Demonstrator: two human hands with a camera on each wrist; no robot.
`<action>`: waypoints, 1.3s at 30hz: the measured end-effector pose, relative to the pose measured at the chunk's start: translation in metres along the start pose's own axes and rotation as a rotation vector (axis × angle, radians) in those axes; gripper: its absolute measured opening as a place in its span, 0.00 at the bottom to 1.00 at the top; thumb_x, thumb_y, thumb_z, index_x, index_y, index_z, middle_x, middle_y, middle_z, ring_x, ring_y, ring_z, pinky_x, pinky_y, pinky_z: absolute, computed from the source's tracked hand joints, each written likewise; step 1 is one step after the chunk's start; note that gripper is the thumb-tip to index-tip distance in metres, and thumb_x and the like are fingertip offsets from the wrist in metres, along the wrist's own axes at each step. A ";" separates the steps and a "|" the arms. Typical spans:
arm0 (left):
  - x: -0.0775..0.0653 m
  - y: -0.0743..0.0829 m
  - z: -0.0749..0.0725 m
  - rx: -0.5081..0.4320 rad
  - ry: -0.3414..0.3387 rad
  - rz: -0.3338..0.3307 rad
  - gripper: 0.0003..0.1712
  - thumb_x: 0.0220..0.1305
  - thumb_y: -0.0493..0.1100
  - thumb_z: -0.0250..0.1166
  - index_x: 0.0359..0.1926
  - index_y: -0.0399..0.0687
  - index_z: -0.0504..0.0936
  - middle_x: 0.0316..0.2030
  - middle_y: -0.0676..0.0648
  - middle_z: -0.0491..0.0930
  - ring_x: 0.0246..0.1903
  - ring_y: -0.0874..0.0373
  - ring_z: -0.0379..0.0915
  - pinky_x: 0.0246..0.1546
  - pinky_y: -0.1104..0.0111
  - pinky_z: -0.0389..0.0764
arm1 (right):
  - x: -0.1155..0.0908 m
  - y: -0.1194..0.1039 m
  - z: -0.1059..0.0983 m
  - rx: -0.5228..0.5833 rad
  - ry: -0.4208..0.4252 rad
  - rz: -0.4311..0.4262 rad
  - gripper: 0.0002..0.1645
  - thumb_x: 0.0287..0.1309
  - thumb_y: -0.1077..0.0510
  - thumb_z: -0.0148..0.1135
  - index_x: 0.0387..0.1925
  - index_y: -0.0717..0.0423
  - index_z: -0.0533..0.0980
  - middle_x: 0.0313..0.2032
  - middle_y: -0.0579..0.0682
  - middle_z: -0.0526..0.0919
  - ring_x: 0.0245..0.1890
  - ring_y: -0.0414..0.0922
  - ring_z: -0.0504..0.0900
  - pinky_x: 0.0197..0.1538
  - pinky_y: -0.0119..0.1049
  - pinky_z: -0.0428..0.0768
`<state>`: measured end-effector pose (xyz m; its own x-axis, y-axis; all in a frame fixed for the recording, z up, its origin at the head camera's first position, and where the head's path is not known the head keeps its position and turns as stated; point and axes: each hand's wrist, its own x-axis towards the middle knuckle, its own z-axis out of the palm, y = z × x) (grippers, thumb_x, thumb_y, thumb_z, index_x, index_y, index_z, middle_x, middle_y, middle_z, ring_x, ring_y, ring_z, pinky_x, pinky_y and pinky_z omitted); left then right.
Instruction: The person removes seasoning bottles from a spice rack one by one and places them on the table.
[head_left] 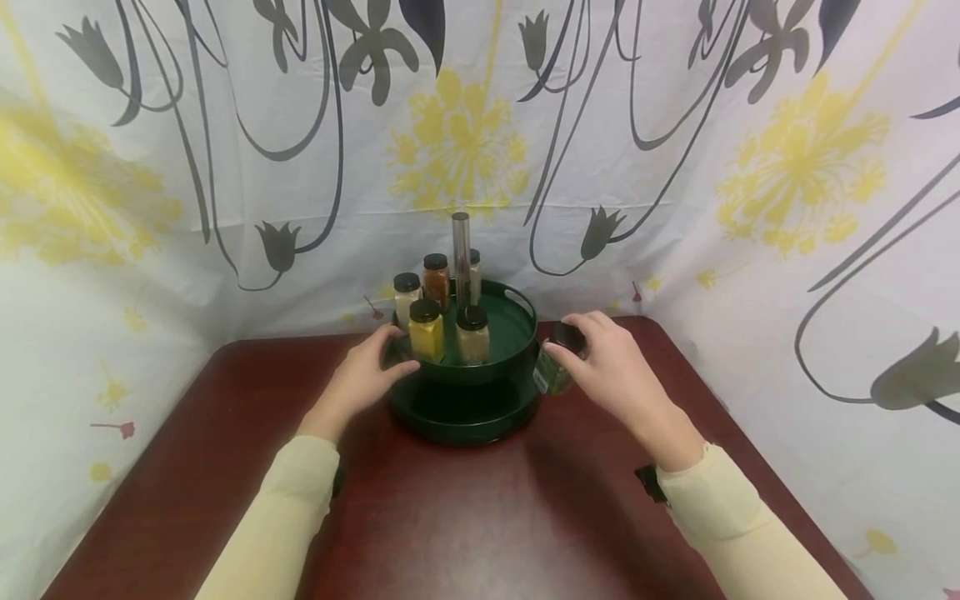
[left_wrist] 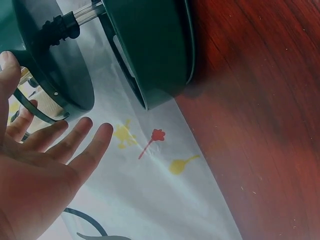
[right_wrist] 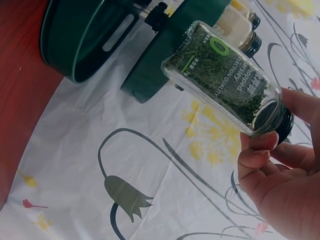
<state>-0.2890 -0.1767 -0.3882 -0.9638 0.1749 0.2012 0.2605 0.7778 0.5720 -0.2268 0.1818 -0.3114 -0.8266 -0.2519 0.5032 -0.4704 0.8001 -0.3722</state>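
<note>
My right hand (head_left: 611,358) holds a spice jar of chopped parsley (right_wrist: 215,75) by its black cap, thumb and fingers around it. The glass jar hangs tilted beside the right side of a green two-tier turntable rack, near its upper tray (head_left: 513,333). My left hand (head_left: 356,375) is at the left rim of that tray, thumb and fingers spread along the edge. In the left wrist view the other fingers (left_wrist: 95,142) extend loosely below the rim. On the upper tray stand a yellow spice jar (head_left: 426,337), a beige-brown one (head_left: 473,342) and several others.
Below is the lower tray (head_left: 450,429), on a dark red table (head_left: 465,508). A metal post (head_left: 461,258) rises from the rack's middle. Behind and at both sides hangs a white flowered curtain (head_left: 472,50), close to the table edges.
</note>
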 end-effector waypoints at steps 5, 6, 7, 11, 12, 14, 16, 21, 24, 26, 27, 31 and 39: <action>0.000 0.001 -0.001 0.003 -0.003 -0.001 0.38 0.57 0.70 0.61 0.63 0.59 0.66 0.62 0.49 0.70 0.59 0.48 0.66 0.55 0.46 0.71 | -0.006 0.000 0.003 -0.004 -0.013 0.007 0.28 0.59 0.45 0.65 0.51 0.61 0.76 0.43 0.53 0.78 0.34 0.47 0.74 0.37 0.42 0.76; 0.000 0.001 -0.001 0.004 -0.004 -0.002 0.38 0.57 0.70 0.61 0.63 0.60 0.66 0.62 0.49 0.70 0.59 0.48 0.66 0.55 0.46 0.71 | -0.008 0.000 0.004 -0.005 -0.018 0.011 0.28 0.58 0.44 0.65 0.52 0.61 0.76 0.43 0.53 0.78 0.34 0.47 0.74 0.37 0.42 0.76; 0.000 0.001 -0.001 0.005 -0.004 -0.005 0.38 0.57 0.70 0.61 0.63 0.60 0.66 0.62 0.49 0.70 0.59 0.48 0.66 0.55 0.46 0.71 | -0.009 0.000 0.004 -0.006 -0.021 0.014 0.29 0.58 0.44 0.65 0.52 0.61 0.76 0.43 0.53 0.78 0.34 0.47 0.74 0.37 0.42 0.76; 0.001 0.000 -0.001 0.004 -0.008 -0.014 0.39 0.56 0.71 0.60 0.63 0.60 0.65 0.62 0.49 0.70 0.59 0.48 0.66 0.55 0.46 0.70 | -0.014 0.001 0.007 -0.009 -0.032 0.023 0.29 0.57 0.43 0.66 0.51 0.60 0.76 0.43 0.52 0.78 0.35 0.46 0.74 0.37 0.42 0.77; 0.001 0.000 -0.001 0.005 -0.007 -0.016 0.39 0.56 0.71 0.60 0.63 0.61 0.65 0.61 0.49 0.70 0.59 0.48 0.66 0.55 0.46 0.70 | -0.015 0.002 0.008 -0.012 -0.034 0.022 0.29 0.57 0.43 0.66 0.51 0.61 0.77 0.43 0.52 0.78 0.36 0.46 0.74 0.38 0.42 0.77; 0.001 -0.001 -0.001 0.010 -0.005 -0.018 0.39 0.55 0.72 0.60 0.63 0.61 0.65 0.62 0.49 0.70 0.59 0.48 0.66 0.55 0.46 0.71 | -0.017 0.003 0.009 -0.012 -0.040 0.021 0.29 0.57 0.43 0.66 0.51 0.61 0.77 0.43 0.52 0.78 0.37 0.47 0.75 0.39 0.42 0.77; 0.001 -0.001 0.000 0.016 -0.003 -0.016 0.40 0.55 0.73 0.59 0.63 0.61 0.65 0.62 0.49 0.70 0.59 0.47 0.67 0.55 0.45 0.71 | -0.019 0.004 0.010 -0.016 -0.046 0.023 0.29 0.57 0.43 0.66 0.50 0.62 0.77 0.43 0.52 0.78 0.38 0.47 0.75 0.40 0.43 0.78; 0.001 -0.003 0.002 0.020 -0.001 -0.012 0.41 0.54 0.74 0.59 0.63 0.61 0.65 0.61 0.49 0.70 0.59 0.47 0.67 0.54 0.45 0.71 | -0.025 0.007 0.013 -0.027 -0.069 0.042 0.29 0.56 0.43 0.67 0.50 0.62 0.77 0.43 0.53 0.78 0.39 0.49 0.76 0.39 0.45 0.79; 0.001 -0.003 0.002 0.019 0.003 -0.008 0.41 0.55 0.73 0.59 0.63 0.61 0.66 0.61 0.49 0.70 0.59 0.47 0.67 0.55 0.45 0.71 | -0.029 0.010 0.016 -0.038 -0.079 0.057 0.29 0.56 0.43 0.67 0.49 0.61 0.77 0.43 0.53 0.78 0.39 0.49 0.77 0.38 0.45 0.79; 0.001 -0.003 0.002 0.023 0.003 -0.003 0.40 0.55 0.73 0.59 0.63 0.61 0.65 0.61 0.49 0.70 0.59 0.47 0.67 0.55 0.45 0.71 | -0.032 0.013 0.018 -0.047 -0.082 0.066 0.29 0.56 0.44 0.67 0.49 0.61 0.77 0.43 0.53 0.79 0.39 0.49 0.77 0.38 0.45 0.79; 0.001 -0.003 0.002 0.024 0.004 -0.001 0.40 0.55 0.73 0.59 0.63 0.60 0.66 0.61 0.49 0.70 0.59 0.47 0.67 0.55 0.45 0.71 | -0.034 0.014 0.019 -0.050 -0.083 0.072 0.28 0.56 0.44 0.67 0.49 0.61 0.77 0.42 0.53 0.79 0.39 0.49 0.77 0.38 0.45 0.79; 0.000 -0.002 0.003 0.027 0.007 0.004 0.39 0.56 0.72 0.59 0.63 0.60 0.65 0.62 0.50 0.70 0.59 0.48 0.66 0.55 0.46 0.71 | -0.038 0.018 0.023 -0.067 -0.095 0.092 0.27 0.55 0.45 0.68 0.47 0.61 0.78 0.41 0.53 0.79 0.38 0.49 0.77 0.38 0.45 0.78; 0.000 0.000 0.003 0.028 0.011 0.007 0.39 0.57 0.71 0.60 0.63 0.60 0.65 0.61 0.50 0.70 0.60 0.48 0.66 0.55 0.46 0.71 | -0.047 0.025 0.028 -0.099 -0.145 0.124 0.25 0.52 0.46 0.70 0.43 0.63 0.78 0.38 0.53 0.80 0.35 0.47 0.76 0.33 0.41 0.77</action>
<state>-0.2891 -0.1754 -0.3907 -0.9612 0.1740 0.2140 0.2656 0.7930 0.5483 -0.2079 0.1980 -0.3661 -0.9156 -0.2180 0.3378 -0.3353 0.8778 -0.3423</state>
